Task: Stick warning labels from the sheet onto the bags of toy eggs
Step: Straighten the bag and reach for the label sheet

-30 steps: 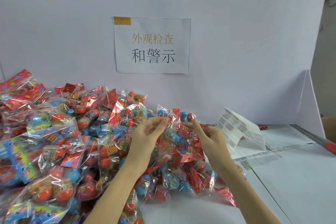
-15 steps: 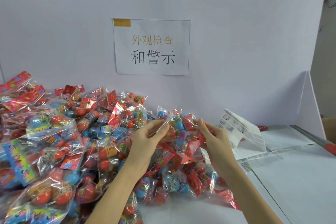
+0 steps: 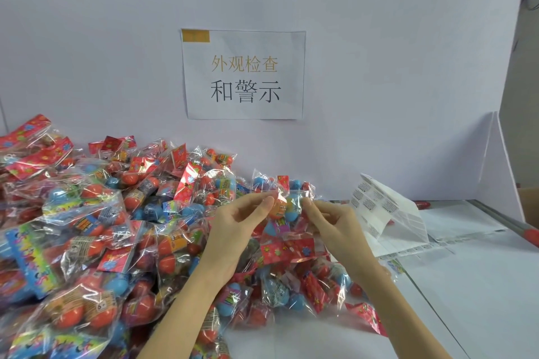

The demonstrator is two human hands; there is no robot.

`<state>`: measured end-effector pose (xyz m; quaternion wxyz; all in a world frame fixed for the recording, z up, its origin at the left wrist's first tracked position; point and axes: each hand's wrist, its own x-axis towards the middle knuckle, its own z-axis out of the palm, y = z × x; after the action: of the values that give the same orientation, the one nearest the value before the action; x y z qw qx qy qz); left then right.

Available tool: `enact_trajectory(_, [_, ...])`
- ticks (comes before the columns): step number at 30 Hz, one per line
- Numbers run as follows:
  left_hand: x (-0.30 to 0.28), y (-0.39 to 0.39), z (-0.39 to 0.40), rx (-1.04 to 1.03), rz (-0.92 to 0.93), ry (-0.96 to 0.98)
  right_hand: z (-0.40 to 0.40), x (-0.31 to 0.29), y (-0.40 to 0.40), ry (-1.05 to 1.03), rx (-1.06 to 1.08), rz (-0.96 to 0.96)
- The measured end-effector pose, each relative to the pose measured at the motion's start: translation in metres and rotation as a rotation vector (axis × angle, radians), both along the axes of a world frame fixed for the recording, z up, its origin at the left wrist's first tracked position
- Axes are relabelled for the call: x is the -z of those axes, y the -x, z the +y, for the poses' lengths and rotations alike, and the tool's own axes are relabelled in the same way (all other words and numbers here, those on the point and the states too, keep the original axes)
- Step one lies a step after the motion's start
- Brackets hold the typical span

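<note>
Right now I pinch one bag (image 3: 284, 221) of toy eggs at its top edge, my left hand (image 3: 233, 230) and right hand (image 3: 335, 227) on either corner, just right of frame centre. It hangs lengthwise, red header card lowest. To the right, the label sheet (image 3: 385, 213) stands folded, nearest my right hand.

Pile of egg bags (image 3: 96, 242) blocks whole left side of counter (image 3: 481, 285), up to back wall (image 3: 379, 96). Label sheet (image 3: 385, 213) stands propped mid-right. Bare counter front-right gives hands room; side panel (image 3: 495, 166) closes far right.
</note>
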<state>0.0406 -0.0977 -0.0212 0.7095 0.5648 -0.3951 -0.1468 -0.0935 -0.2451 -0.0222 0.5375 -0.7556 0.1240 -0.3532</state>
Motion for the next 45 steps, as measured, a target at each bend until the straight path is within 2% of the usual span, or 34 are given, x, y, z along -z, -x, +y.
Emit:
enact_trajectory(6, [0.003,-0.004,0.000,-0.039,-0.042,0.108,-0.003,0.000,-0.002,0.040,0.191,-0.074])
enact_trajectory(10, [0.002,0.000,0.000,0.021,-0.227,0.044,-0.005,-0.002,0.000,-0.328,-0.021,-0.147])
enact_trajectory(14, [0.003,0.005,-0.002,0.134,-0.411,-0.123,-0.005,-0.006,0.002,-0.367,-0.074,-0.127])
enact_trajectory(16, [0.002,0.003,0.000,0.076,-0.363,-0.148,-0.007,-0.004,0.003,-0.387,-0.101,-0.121])
enact_trajectory(21, [0.002,-0.006,0.000,-0.077,0.038,-0.101,-0.003,-0.002,0.002,-0.378,-0.160,-0.105])
enact_trajectory(24, [0.005,-0.006,-0.003,-0.088,0.140,-0.104,0.000,-0.002,0.000,-0.352,-0.165,-0.074])
enact_trajectory(27, [0.004,-0.007,-0.002,-0.106,0.239,0.000,-0.002,0.001,-0.002,-0.370,-0.152,-0.036])
enact_trajectory(33, [0.004,-0.007,-0.002,-0.230,0.227,0.066,-0.002,0.004,-0.006,-0.629,-0.285,-0.130])
enact_trajectory(38, [0.002,-0.007,0.000,-0.317,0.167,0.105,0.005,0.003,-0.008,-0.628,-0.322,-0.119])
enact_trajectory(45, [0.002,-0.007,0.000,-0.354,0.153,0.124,0.019,0.008,-0.010,-0.449,-0.329,0.090])
